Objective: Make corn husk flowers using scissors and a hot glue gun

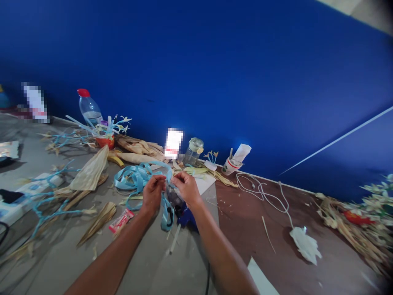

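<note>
My left hand (152, 193) and my right hand (186, 187) are close together above the grey tabletop, both pinching a light blue ribbon (137, 178). The ribbon lies in a loose pile of loops behind my left hand, and one end hangs down between my wrists. Dried corn husks (91, 172) lie to the left of the ribbon. A dark blue object (186, 217) sits under my right wrist, partly hidden.
A plastic bottle with a red cap (89, 107), a glass jar (194, 150), a paper cup (230, 165) and a red pot of husk flowers (105, 138) stand along the blue wall. A white cable (264, 195) and husk scraps lie at right. Blue-painted twigs (50, 205) lie at left.
</note>
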Available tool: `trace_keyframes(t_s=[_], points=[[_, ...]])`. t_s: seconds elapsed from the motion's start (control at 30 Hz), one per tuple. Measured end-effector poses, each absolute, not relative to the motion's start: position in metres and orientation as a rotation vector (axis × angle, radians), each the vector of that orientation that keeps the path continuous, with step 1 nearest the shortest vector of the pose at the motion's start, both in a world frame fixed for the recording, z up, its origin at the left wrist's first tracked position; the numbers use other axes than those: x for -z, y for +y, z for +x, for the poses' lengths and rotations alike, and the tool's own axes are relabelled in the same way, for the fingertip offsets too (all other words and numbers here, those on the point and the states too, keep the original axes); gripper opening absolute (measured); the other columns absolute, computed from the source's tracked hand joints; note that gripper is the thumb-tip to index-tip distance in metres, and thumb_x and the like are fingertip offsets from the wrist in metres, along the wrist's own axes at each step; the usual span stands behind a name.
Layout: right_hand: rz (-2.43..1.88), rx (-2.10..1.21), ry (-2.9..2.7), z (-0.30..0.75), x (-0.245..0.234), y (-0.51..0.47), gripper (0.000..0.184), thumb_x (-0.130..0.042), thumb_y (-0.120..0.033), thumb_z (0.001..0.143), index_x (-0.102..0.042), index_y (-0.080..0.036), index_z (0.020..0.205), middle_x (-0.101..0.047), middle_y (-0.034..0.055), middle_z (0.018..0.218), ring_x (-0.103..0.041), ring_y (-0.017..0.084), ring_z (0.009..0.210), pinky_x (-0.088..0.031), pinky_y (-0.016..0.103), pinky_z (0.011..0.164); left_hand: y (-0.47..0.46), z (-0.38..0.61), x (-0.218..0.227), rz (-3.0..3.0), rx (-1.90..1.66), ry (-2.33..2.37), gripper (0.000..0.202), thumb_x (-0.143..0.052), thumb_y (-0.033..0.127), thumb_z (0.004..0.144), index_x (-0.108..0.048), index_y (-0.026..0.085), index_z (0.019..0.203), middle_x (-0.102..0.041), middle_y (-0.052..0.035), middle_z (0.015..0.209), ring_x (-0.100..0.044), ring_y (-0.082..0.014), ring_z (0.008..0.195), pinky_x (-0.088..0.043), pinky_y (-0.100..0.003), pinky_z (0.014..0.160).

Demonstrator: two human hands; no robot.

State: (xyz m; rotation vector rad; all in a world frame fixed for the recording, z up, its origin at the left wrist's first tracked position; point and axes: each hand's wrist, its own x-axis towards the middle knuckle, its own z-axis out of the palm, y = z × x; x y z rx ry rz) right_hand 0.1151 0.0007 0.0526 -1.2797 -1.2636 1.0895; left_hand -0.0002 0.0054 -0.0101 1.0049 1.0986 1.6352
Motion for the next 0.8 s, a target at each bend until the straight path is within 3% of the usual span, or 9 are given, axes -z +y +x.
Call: trace_keyframes(t_s=[0.27,0.4,0.53,0.7,0.8], points=[[-1.256,-1.067,-1.316,0.108,-0.049,0.003,0.017,-0.06,-0.035,0.066,-0.058,-0.018,0.065,-0.055,-0.0025,0.061,-0.049,0.013,0.06,-0.041,0.026,0.062,0.001,0.0,0.005,1.003,-1.583,1.106,0.023,-0.059,0.041,0.079,-0.059,0.018,0.077,-0.055,0.0037,0.056,-0.045,-0.0086,0.045,-0.037,-0.022,0.046],[-1.252,-1.059,-1.316,0.106,-0.049,0.007,0.016,-0.06,-0.034,0.066,-0.058,-0.019,0.063,-0.054,-0.0027,0.059,-0.049,0.013,0.059,-0.042,0.026,0.062,-0.001,-0.003,0.002,1.075,-1.569,1.147,0.031,-0.053,0.044,0.084,-0.057,0.017,0.07,-0.054,0.0027,0.056,-0.047,-0.0097,0.05,-0.039,-0.023,0.052],[-1.256,-1.048,-1.32,0.105,-0.046,0.012,0.014,-0.059,-0.033,0.068,-0.058,-0.019,0.064,-0.057,-0.0017,0.061,-0.052,0.014,0.06,-0.043,0.027,0.062,0.0,-0.002,0.0,1.09,-1.544,1.114,0.028,-0.062,0.043,0.076,-0.062,0.017,0.086,-0.057,0.0027,0.059,-0.052,-0.0122,0.055,-0.043,-0.025,0.056],[-1.243,-1.04,-1.334,0.103,-0.039,0.017,0.012,-0.06,-0.031,0.068,-0.06,-0.019,0.066,-0.059,-0.001,0.063,-0.055,0.015,0.062,-0.045,0.027,0.063,0.0,0.001,-0.001,1.129,-1.482,1.093,0.022,-0.063,0.038,0.074,-0.064,0.017,0.077,-0.053,0.0038,0.054,-0.048,-0.0108,0.051,-0.04,-0.024,0.051],[-1.184,-1.112,-1.331,0.111,-0.034,0.02,0.014,-0.061,-0.029,0.067,-0.064,-0.018,0.076,-0.062,0.0002,0.072,-0.056,0.014,0.065,-0.046,0.028,0.066,0.0,0.0,0.001,1.101,-1.524,1.111,0.019,-0.063,0.036,0.075,-0.062,0.018,0.078,-0.055,0.0038,0.057,-0.048,-0.0104,0.051,-0.04,-0.023,0.051]])
